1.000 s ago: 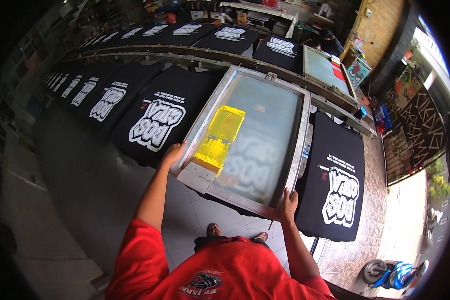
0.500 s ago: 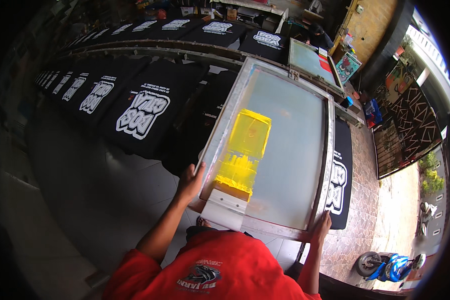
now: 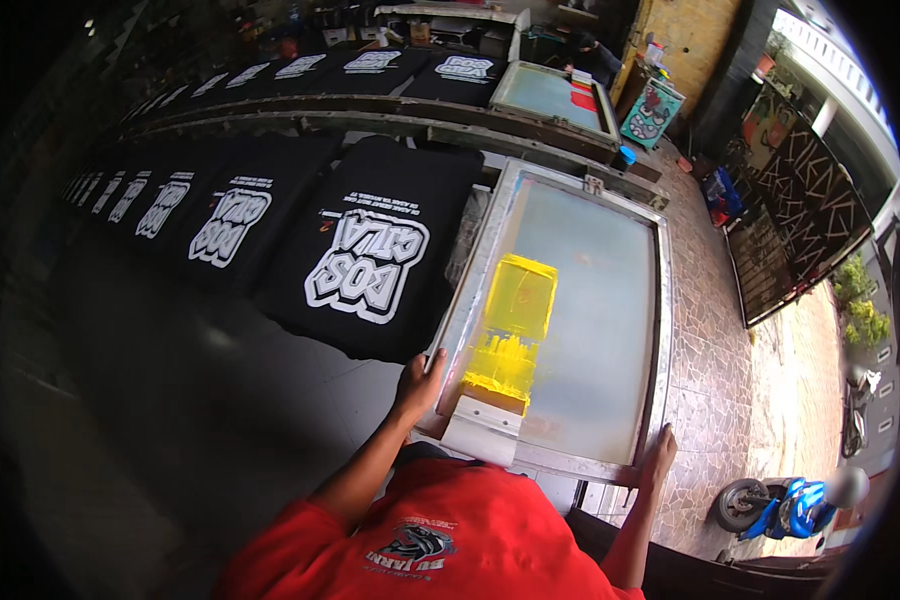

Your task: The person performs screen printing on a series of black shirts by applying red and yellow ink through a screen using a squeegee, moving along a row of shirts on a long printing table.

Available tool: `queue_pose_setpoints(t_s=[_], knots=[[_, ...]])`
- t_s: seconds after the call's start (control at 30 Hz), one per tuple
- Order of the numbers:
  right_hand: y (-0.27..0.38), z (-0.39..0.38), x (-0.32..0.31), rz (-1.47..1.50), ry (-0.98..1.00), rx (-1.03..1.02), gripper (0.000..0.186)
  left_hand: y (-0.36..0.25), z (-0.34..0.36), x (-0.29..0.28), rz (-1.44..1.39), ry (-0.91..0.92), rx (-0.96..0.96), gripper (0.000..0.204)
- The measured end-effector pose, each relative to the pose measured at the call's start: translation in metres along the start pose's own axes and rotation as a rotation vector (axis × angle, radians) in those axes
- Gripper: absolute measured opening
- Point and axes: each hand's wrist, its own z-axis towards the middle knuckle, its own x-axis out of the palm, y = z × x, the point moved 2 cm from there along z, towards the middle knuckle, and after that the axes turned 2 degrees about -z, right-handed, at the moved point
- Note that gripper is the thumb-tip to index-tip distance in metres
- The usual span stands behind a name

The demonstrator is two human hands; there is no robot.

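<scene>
Both of my hands hold a silver-framed printing screen [image 3: 600, 330] by its near corners. My left hand [image 3: 420, 388] wraps round the left side rail, and my right hand [image 3: 660, 455] grips the right rail near its lower end. Yellow ink [image 3: 520, 295] lies in a band on the left part of the mesh. A wide squeegee [image 3: 482, 430] with a pale handle rests at the ink's near end, against the frame's near edge. What lies beneath the screen is hidden. Just left of it, a black T-shirt [image 3: 370, 180] with a white printed graphic lies flat.
More printed black shirts [image 3: 225, 215] run leftward in a row, with a second row behind. Another screen [image 3: 555, 100] with red ink sits at the back, near a bent-over person [image 3: 595, 60]. Stone paving [image 3: 705, 350], a metal gate [image 3: 800, 220] and a blue motorcycle [image 3: 785, 510] are at right.
My hands have carried the screen rightward along the row. The shirt left of it, partly hidden before, now shows its whole print, while the printed shirt at its right is now covered.
</scene>
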Motion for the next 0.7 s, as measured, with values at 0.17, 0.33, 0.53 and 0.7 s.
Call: queue_pose_setpoints(t_s=[0.17,0.33,0.53,0.7], knots=[[0.030,0.018,0.018,-0.024,0.146,0.032,0.045,0.006,0.004,0.002,-0.194,0.008,-0.088,0.059],[0.022,0.036,0.033,-0.032,0.105,-0.014,0.048,0.006,0.023,0.012,-0.232,0.028,-0.114,0.058],[0.018,0.058,0.046,-0.025,0.097,-0.020,0.050,-0.010,0.036,0.019,-0.213,0.024,-0.082,0.056],[0.012,0.075,0.052,-0.079,0.077,-0.014,0.049,-0.025,0.049,0.025,-0.041,0.012,-0.063,0.056]])
